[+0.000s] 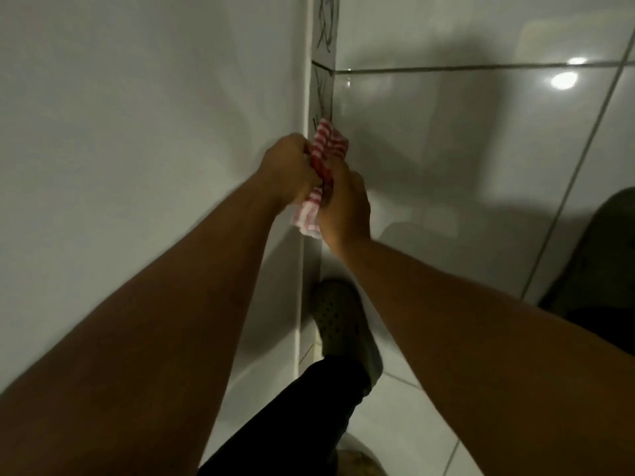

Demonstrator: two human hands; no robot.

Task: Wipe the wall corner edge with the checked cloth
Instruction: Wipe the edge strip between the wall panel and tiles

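Both fists, left hand [292, 170] and right hand [345, 207], clamp the red-checked cloth [324, 151] lengthwise along the wall corner edge [305, 262], top end poking toward 12 o'clock.

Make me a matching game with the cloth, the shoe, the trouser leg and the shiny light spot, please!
Things:
1. checked cloth
2. shoe
3. trouser leg
4. light spot

Descriptions:
A. black, at the bottom of the picture
B. red and white, bunched in both hands at the wall corner
C. bright white glare on the glossy tile, upper right
D. dark, with little holes, on the floor by the corner

Pairs: 1-B, 2-D, 3-A, 4-C
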